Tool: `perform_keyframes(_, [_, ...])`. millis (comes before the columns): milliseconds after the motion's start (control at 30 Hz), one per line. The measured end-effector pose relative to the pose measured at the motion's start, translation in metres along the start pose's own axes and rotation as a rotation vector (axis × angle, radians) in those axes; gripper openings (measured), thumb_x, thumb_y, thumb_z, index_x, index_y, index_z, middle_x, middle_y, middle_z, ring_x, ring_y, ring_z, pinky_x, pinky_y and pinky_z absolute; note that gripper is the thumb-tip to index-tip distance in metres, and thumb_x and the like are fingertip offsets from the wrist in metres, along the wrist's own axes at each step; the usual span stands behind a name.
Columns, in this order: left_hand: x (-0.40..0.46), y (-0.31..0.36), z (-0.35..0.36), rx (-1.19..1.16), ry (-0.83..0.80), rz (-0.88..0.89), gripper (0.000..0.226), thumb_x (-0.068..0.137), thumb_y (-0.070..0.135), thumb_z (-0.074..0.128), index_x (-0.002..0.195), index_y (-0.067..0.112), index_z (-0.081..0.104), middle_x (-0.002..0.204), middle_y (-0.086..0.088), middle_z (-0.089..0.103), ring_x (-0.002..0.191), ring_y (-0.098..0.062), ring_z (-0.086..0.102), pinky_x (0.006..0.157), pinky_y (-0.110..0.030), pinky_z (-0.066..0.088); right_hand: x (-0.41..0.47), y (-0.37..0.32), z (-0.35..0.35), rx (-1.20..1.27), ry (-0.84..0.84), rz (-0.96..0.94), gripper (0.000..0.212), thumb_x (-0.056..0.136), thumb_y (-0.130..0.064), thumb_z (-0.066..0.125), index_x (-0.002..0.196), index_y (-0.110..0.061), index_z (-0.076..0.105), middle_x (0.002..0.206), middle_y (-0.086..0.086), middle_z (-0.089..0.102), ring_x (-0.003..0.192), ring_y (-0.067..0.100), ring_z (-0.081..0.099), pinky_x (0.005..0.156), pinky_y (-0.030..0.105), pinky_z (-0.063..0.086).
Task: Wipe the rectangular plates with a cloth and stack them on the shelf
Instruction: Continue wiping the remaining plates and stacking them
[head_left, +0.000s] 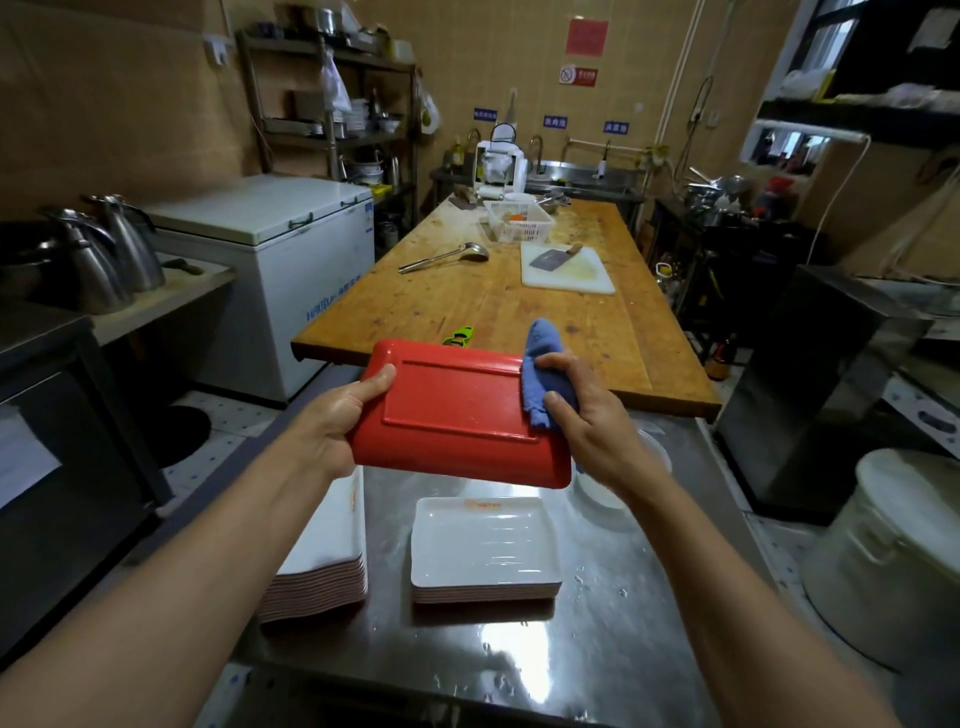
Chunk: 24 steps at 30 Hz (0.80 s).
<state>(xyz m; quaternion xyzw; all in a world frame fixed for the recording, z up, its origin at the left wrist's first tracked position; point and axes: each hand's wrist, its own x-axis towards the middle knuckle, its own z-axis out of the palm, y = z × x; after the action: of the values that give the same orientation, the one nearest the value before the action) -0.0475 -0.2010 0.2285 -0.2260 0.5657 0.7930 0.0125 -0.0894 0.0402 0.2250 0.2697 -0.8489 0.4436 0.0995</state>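
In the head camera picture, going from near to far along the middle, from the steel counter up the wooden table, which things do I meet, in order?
White plate stack → red plate, held by the left hand, with the right hand pressing the blue cloth on it → green peeler → cutting board with cleaver → white basket.

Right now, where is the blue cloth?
In the head view, right of centre: the right hand grips the blue cloth against the right end of the red plate.
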Motion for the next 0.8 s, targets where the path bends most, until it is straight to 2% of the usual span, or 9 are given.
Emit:
perform_keyframes(100, [0.003, -0.004, 0.006, -0.019, 0.027, -0.026, 0.019, 0.087, 0.032, 0.064, 0.088, 0.014, 0.062, 0.059, -0.007, 0.070, 0.048, -0.022, 0.067, 0.042, -0.035, 0.055, -0.022, 0.011, 0.011, -0.068, -0.014, -0.024, 0.038, 0.089, -0.014, 0.045, 0.126, -0.018, 0.050, 0.136, -0.008, 0.043, 0.129, 0.012, 0.039, 0.098, 0.020, 0.031])
perform_keyframes(167, [0.003, -0.008, 0.011, -0.039, 0.039, -0.051, 0.018, 0.087, 0.031, 0.063, 0.087, 0.013, 0.062, 0.056, -0.007, 0.068, 0.044, -0.022, 0.065, 0.038, -0.035, 0.053, -0.038, 0.021, 0.022, -0.101, 0.012, -0.048, 0.042, 0.085, -0.015, 0.045, 0.127, -0.018, 0.051, 0.135, -0.015, 0.037, 0.135, 0.017, 0.035, 0.106, 0.026, 0.029])
perform_keyframes(267, [0.006, -0.015, 0.016, -0.059, 0.051, -0.080, 0.020, 0.087, 0.032, 0.064, 0.086, 0.012, 0.062, 0.055, -0.007, 0.068, 0.043, -0.021, 0.065, 0.037, -0.034, 0.052, -0.054, 0.036, 0.036, -0.194, 0.064, -0.073, 0.044, 0.085, -0.016, 0.048, 0.128, -0.021, 0.048, 0.141, -0.004, 0.041, 0.134, 0.019, 0.036, 0.110, 0.034, 0.031])
perform_keyframes(400, [0.006, -0.023, 0.030, -0.076, 0.062, -0.096, 0.020, 0.089, 0.031, 0.061, 0.088, 0.011, 0.062, 0.060, -0.008, 0.069, 0.046, -0.022, 0.065, 0.062, -0.040, 0.053, -0.054, 0.029, 0.050, -0.400, 0.150, -0.143, 0.041, 0.086, -0.025, 0.044, 0.127, -0.021, 0.043, 0.143, 0.010, 0.043, 0.133, 0.024, 0.034, 0.107, 0.040, 0.032])
perform_keyframes(500, [0.003, -0.028, 0.039, -0.082, 0.064, -0.100, 0.033, 0.091, 0.035, 0.058, 0.109, 0.007, 0.061, 0.096, -0.016, 0.066, 0.067, -0.028, 0.062, 0.079, -0.045, 0.047, -0.048, 0.011, 0.069, -0.480, 0.158, -0.227, 0.042, 0.084, -0.023, 0.045, 0.125, -0.015, 0.049, 0.141, 0.012, 0.047, 0.131, 0.025, 0.034, 0.107, 0.044, 0.034])
perform_keyframes(567, [-0.001, -0.029, 0.041, -0.102, 0.050, -0.104, 0.037, 0.092, 0.037, 0.056, 0.113, 0.007, 0.059, 0.098, -0.017, 0.064, 0.072, -0.028, 0.060, 0.078, -0.044, 0.046, -0.045, -0.001, 0.083, -0.465, 0.153, -0.261, 0.042, 0.084, -0.022, 0.046, 0.126, -0.014, 0.049, 0.142, 0.012, 0.045, 0.133, 0.027, 0.034, 0.109, 0.045, 0.031])
perform_keyframes(633, [-0.004, -0.029, 0.039, -0.132, 0.057, -0.082, 0.032, 0.093, 0.036, 0.054, 0.109, 0.009, 0.059, 0.091, -0.015, 0.063, 0.076, -0.028, 0.060, 0.075, -0.043, 0.046, -0.042, -0.012, 0.095, -0.450, 0.157, -0.288, 0.041, 0.085, -0.021, 0.046, 0.125, -0.014, 0.048, 0.142, 0.012, 0.045, 0.133, 0.027, 0.035, 0.108, 0.044, 0.027])
perform_keyframes(700, [-0.005, -0.030, 0.034, -0.154, 0.072, -0.055, 0.031, 0.093, 0.037, 0.055, 0.105, 0.009, 0.059, 0.095, -0.016, 0.064, 0.081, -0.029, 0.062, 0.073, -0.041, 0.050, -0.037, -0.021, 0.103, -0.436, 0.153, -0.278, 0.041, 0.086, -0.025, 0.044, 0.126, -0.016, 0.048, 0.140, 0.011, 0.046, 0.133, 0.027, 0.035, 0.108, 0.042, 0.025])
perform_keyframes(800, [-0.005, -0.033, 0.026, -0.171, 0.076, -0.004, 0.033, 0.092, 0.035, 0.056, 0.108, 0.007, 0.062, 0.099, -0.015, 0.068, 0.077, -0.026, 0.066, 0.063, -0.035, 0.052, -0.025, -0.031, 0.106, -0.460, 0.132, -0.228, 0.044, 0.088, -0.033, 0.040, 0.127, -0.018, 0.051, 0.139, 0.011, 0.048, 0.133, 0.026, 0.037, 0.108, 0.039, 0.022])
